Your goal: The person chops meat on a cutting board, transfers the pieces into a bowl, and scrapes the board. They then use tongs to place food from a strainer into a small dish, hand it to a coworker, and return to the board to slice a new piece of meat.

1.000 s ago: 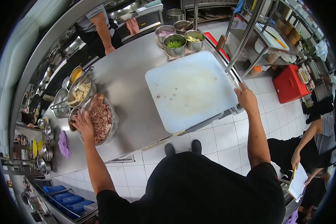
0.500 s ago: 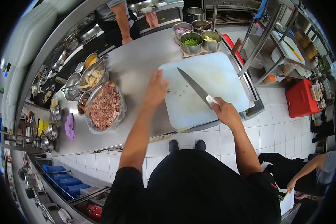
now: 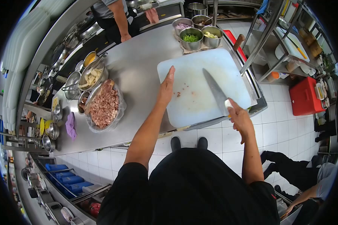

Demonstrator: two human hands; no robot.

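Observation:
My right hand [image 3: 239, 117] is wrapped round the white handle of a large knife [image 3: 216, 88], whose blade points away over the right part of the white cutting board [image 3: 199, 75]. At the board's left edge my left hand [image 3: 167, 85] is upright on its side, fingers stretched out and nothing in it. Small reddish scraps [image 3: 178, 94] lie on the board just right of that hand. Further left, a large bowl lined with clear plastic holds chopped meat [image 3: 105, 106].
Metal pots [image 3: 191, 45] stand behind the board. Left of the meat are steel bowls [image 3: 73, 85] and a purple cloth [image 3: 70, 126]. A person's arm [image 3: 118, 18] reaches the table's far edge. Another person [image 3: 311, 187] is at lower right, near a red container [image 3: 304, 98].
The knife and my right hand have moved right, and the blade has turned. My left hand has shifted slightly right onto the board's edge. The scraps lie further right on the board.

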